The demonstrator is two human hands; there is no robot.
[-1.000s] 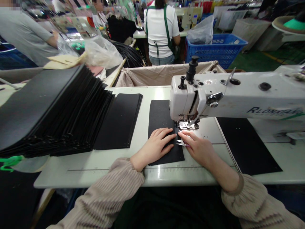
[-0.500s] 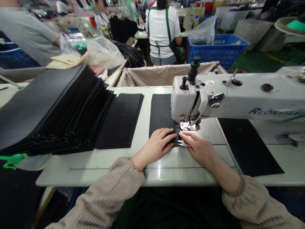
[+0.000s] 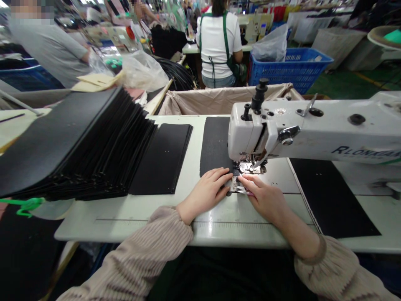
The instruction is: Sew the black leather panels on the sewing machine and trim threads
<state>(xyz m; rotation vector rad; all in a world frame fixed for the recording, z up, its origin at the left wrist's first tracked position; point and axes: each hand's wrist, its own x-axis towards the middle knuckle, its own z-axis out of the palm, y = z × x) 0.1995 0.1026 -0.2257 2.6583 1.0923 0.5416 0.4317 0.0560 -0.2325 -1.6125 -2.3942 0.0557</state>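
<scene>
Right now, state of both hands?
Left hand: open, fingers extended at the near edge of the black panel.
Right hand: holding small scissors, fingertips extended near the presser foot.

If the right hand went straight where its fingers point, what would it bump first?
Probably the fingertips of the left hand, just ahead of the right hand, though depth is hard to judge.

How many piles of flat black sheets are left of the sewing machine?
2: a tall pile at the far left, a low pile just to its right. Others may be hidden.
</scene>
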